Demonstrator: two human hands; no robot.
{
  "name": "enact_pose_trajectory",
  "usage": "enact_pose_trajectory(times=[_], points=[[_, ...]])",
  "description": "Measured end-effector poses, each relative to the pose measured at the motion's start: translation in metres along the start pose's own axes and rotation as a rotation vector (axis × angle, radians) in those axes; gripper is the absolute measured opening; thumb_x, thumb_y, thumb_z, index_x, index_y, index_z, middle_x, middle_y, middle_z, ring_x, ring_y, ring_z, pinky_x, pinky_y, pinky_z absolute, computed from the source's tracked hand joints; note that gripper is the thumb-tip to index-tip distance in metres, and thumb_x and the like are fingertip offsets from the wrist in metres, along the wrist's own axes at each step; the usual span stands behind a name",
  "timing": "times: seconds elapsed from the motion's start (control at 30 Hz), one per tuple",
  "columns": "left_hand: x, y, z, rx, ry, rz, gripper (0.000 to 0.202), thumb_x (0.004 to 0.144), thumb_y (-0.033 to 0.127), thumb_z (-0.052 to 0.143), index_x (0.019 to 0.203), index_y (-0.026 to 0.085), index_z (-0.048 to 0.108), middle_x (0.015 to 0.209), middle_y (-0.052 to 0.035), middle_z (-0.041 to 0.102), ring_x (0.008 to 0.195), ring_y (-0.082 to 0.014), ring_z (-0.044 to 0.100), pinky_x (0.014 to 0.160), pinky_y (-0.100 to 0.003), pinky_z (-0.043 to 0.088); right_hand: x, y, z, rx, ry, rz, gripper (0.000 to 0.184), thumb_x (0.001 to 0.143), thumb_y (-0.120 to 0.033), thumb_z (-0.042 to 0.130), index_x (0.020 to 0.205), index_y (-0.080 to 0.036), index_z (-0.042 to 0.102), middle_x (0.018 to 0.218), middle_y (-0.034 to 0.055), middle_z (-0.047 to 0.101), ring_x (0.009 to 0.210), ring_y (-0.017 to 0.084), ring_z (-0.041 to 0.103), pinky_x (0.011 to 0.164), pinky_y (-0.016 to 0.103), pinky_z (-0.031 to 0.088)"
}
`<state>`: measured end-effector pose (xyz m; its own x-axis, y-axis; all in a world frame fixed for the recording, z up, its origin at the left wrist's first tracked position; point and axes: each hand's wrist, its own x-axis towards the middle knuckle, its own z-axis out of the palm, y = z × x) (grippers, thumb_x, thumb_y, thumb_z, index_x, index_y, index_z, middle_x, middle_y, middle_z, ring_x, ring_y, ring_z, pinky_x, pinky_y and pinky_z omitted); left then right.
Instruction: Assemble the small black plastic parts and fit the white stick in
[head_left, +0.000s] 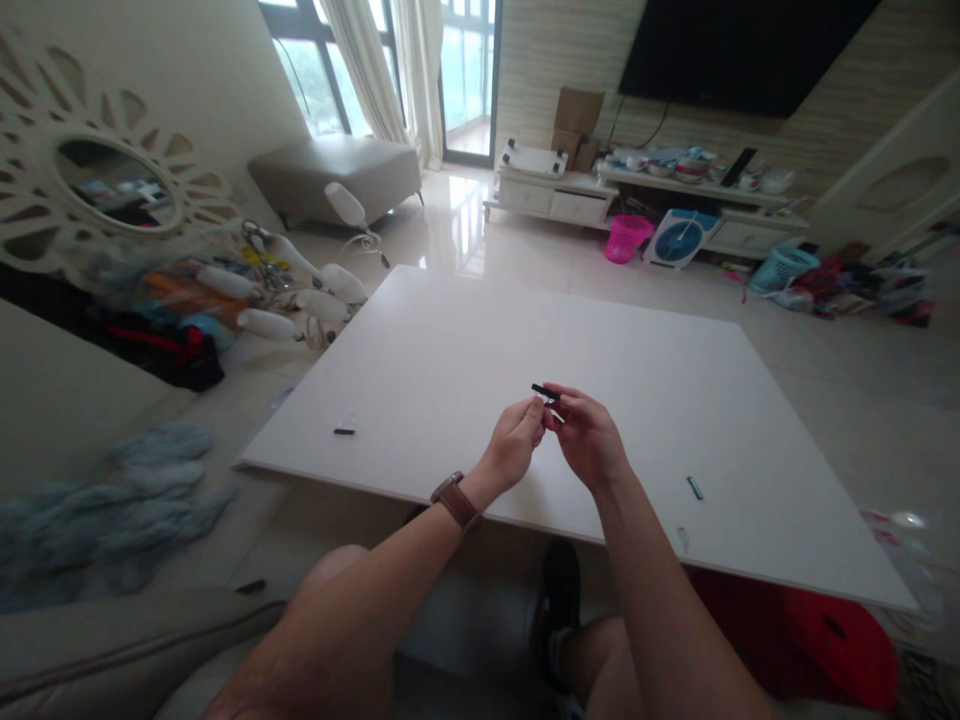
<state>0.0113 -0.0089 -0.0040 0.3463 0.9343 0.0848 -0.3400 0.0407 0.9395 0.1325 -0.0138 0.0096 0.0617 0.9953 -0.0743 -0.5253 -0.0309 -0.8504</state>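
Work looks midway: right hand (589,432) pinches a black strip (545,392) above the white table (465,340); left hand (516,437) curls close by, grip unclear; dark piece (344,432) and green strip (695,488) lie apart, untouched.

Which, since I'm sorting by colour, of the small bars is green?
The green bar lying on the right of the table; the left bar and the held bar at the right hand look black.
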Motion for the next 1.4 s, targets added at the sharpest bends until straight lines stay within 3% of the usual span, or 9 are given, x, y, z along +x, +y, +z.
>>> enact_pose_trajectory(times=[0.23,0.47,0.67,1.17,1.4], points=[[0.0004,0.0001,-0.0004,-0.01,0.014,0.004,0.052,0.094,0.06,0.044,0.07,0.015,0.053,0.049,0.0071,0.034,0.043,-0.0058,0.026,0.043,-0.023,0.02,-0.0016,-0.0016,0.0036,-0.049,-0.014,-0.015,0.021,0.07,-0.022,0.074,0.09,-0.02,0.08,0.09,0.0053,0.075,0.075,0.016,0.061,0.068,0.029,0.049],[0.0007,0.0018,-0.0001,-0.035,0.025,-0.009,0.054,0.091,0.064,0.045,0.07,0.015,0.053,0.049,0.0072,0.034,0.043,-0.0056,0.025,0.042,-0.023,0.018,-0.0026,-0.0004,0.0051,-0.089,-0.002,-0.037,0.021,0.072,-0.028,0.079,0.092,-0.022,0.079,0.091,0.0055,0.075,0.081,0.017,0.063,0.074,0.031,0.05],[0.0008,0.0009,-0.0009,-0.04,0.032,-0.01,0.053,0.092,0.063,0.045,0.07,0.015,0.053,0.05,0.0073,0.033,0.043,-0.0055,0.025,0.042,-0.022,0.018,-0.0038,0.0013,0.0049,-0.09,-0.045,-0.039,0.023,0.075,-0.03,0.079,0.096,-0.023,0.079,0.106,0.0061,0.075,0.097,0.02,0.064,0.085,0.033,0.051],[-0.0011,0.0042,0.0011,-0.041,0.037,-0.009,0.053,0.091,0.064,0.046,0.069,0.016,0.049,0.05,0.0069,0.035,0.043,-0.0051,0.027,0.042,-0.022,0.019,-0.0022,0.0025,0.0056,-0.008,-0.023,0.003,0.02,0.075,-0.029,0.077,0.095,-0.023,0.078,0.097,0.004,0.076,0.078,0.015,0.065,0.072,0.027,0.053],[-0.0009,0.0019,-0.0002,-0.051,0.04,-0.008,0.053,0.091,0.063,0.046,0.069,0.016,0.05,0.05,0.0068,0.035,0.043,-0.0055,0.027,0.042,-0.022,0.019,-0.0021,0.0007,0.0079,-0.004,0.0,0.013,0.015,0.075,-0.032,0.078,0.085,-0.022,0.076,0.094,0.0034,0.075,0.075,0.014,0.065,0.067,0.025,0.053]])
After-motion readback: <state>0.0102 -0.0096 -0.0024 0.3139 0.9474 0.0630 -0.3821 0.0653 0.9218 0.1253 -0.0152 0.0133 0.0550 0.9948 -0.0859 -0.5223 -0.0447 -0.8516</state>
